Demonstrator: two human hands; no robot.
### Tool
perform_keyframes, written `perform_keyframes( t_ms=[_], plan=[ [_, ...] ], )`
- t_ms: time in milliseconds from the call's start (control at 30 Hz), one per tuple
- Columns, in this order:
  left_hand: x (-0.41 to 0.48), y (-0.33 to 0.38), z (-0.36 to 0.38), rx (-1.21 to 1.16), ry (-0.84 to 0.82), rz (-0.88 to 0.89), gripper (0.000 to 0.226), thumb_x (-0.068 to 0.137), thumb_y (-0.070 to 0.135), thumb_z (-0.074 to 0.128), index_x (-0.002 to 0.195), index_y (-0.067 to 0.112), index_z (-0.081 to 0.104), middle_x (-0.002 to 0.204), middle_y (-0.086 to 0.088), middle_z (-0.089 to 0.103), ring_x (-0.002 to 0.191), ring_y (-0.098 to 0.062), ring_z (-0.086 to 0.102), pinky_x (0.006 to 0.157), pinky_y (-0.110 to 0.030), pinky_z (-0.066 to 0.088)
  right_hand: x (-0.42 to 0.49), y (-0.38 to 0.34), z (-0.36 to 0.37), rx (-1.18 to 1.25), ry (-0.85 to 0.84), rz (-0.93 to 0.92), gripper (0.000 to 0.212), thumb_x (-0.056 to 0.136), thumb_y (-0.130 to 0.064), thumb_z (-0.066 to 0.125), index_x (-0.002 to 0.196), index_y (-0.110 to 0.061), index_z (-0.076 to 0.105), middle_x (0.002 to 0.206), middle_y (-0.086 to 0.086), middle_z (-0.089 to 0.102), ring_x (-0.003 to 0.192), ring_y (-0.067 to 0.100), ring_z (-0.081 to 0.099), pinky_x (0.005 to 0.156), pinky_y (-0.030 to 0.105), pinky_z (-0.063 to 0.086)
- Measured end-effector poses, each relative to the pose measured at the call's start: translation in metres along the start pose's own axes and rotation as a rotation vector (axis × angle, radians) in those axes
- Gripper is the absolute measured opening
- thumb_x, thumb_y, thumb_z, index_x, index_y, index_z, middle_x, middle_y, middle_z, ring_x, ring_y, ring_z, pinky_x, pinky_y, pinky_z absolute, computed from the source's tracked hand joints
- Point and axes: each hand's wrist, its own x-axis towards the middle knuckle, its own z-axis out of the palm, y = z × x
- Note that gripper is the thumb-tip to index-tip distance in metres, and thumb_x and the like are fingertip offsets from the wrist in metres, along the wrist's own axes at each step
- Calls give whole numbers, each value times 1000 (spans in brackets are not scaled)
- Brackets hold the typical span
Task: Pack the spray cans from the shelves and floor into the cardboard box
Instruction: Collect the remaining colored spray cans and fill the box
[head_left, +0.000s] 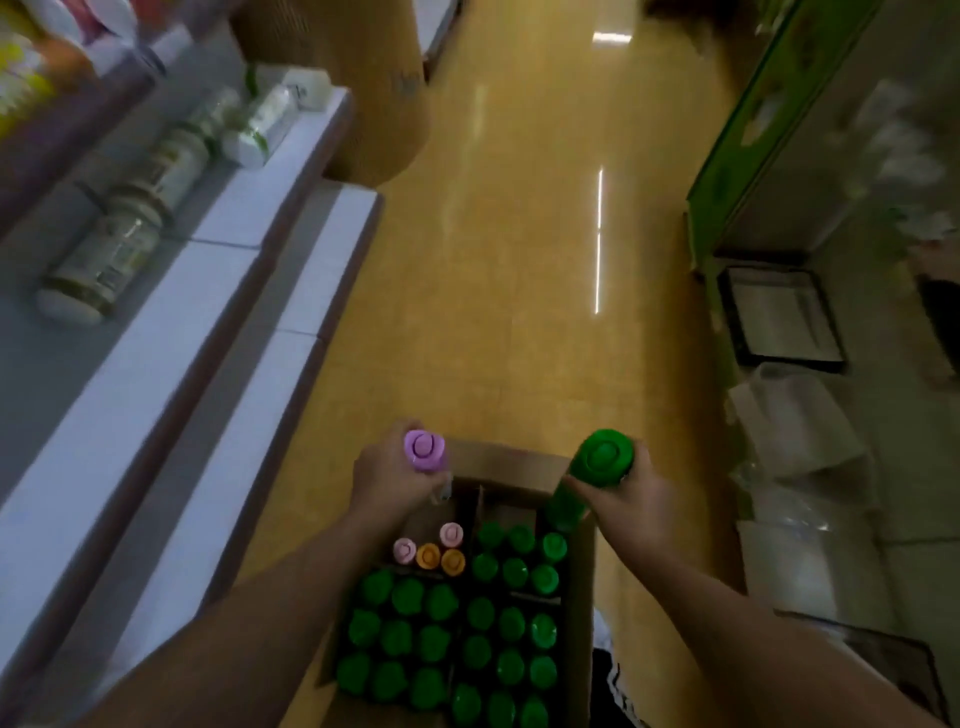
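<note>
Holding purple-capped can (425, 451), green-capped can (602, 457), writing unreadable

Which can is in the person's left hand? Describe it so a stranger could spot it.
Start at the cardboard box on the yellow floor, mostly full of green caps. Over its far left corner the left hand grips a lilac-capped can. The right hand holds a green-capped can; the box's pink caps sit lower.
</note>
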Motion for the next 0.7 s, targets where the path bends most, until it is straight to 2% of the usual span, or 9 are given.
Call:
perform_keyframes(
  t_ms=[100, 200, 333, 600, 700],
  plan=[
    [28, -36, 55, 10, 17, -53, 51, 60, 28, 88, 99, 36, 58, 87, 12, 66, 84, -17, 64, 69, -26, 45, 41, 49, 28, 26, -11, 42, 78, 63, -36, 94, 127, -24, 50, 98, -11, 64, 98, 22, 67, 81, 47, 59],
    [59, -80, 97, 37, 9, -71, 54, 58, 29, 89, 105, 30, 62, 95, 5, 67, 87, -17, 64, 72, -27, 47, 73, 91, 59, 67, -7, 92, 71, 64, -35, 94, 119, -32, 49, 97, -18, 61, 97, 17, 65, 85, 47, 58],
    [89, -136, 133, 110, -39, -69, 52, 59, 33, 90, 99, 28, 58, 89, 3, 66, 80, -20, 63, 70, -33, 50, 95, 135, 101, 39, -30, 124, 69, 67, -30, 93, 120, -32, 49, 95, -22, 58, 97, 15, 64, 88, 44, 58],
    [115, -234, 191, 175, -119, -140, 57, 68, 16, 85, 120, 17, 61, 107, -8, 69, 96, -29, 64, 78, -30, 45, 121, 202, 167, -116, -83, 128, 71, 68, -23, 93, 127, -20, 53, 102, -11, 61, 99, 14, 63, 87, 41, 58],
    [122, -261, 212, 201, -199, -175, 59, 68, 20, 86, 121, 19, 60, 110, -7, 68, 101, -29, 63, 83, -34, 50, 133, 222, 187, -202, -146, 110, 76, 72, -20, 90, 134, -28, 46, 111, -2, 62, 103, 18, 61, 88, 39, 58]
  ],
)
